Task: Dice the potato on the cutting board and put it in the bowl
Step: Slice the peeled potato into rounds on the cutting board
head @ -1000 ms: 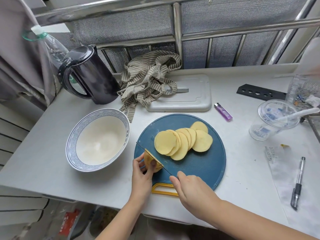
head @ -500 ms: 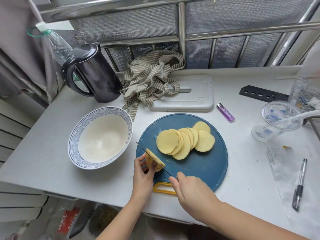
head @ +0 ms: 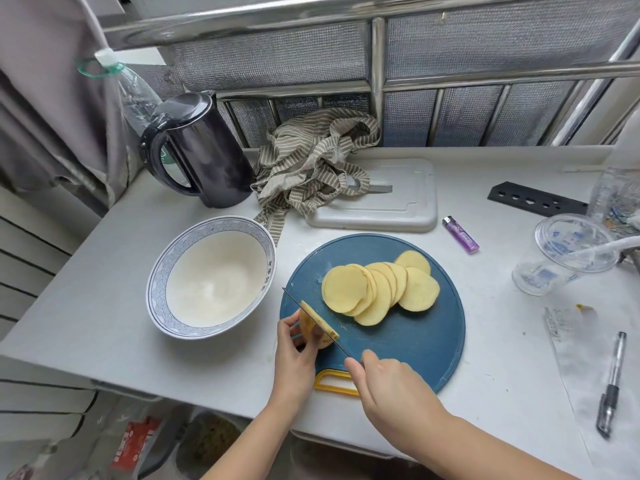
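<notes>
Fingers (head: 290,323) of our left hand (head: 294,353) pinched the last stub of potato (head: 320,330) at the near left edge of the round cutting board (head: 415,341). Our right hand (head: 388,382), curled round a handle we could not see, held a thin knife (head: 294,300) whose blade ran slantwise from near right to far left, set across the stub's top. The left hand lay left of the blade, touching the stub, and the right hand was just over the board's yellow grip (head: 334,385). Sliced rounds (head: 377,289) lay fanned flat at mid-board, beyond and right of the blade, apart from both hands. An empty bowl (head: 156,282) stood just left of the board, nearer the left hand. By our reckoning the slicing was almost done and no dicing begun. The next cut would fall through the stub, close beside the pinching fingertips.
</notes>
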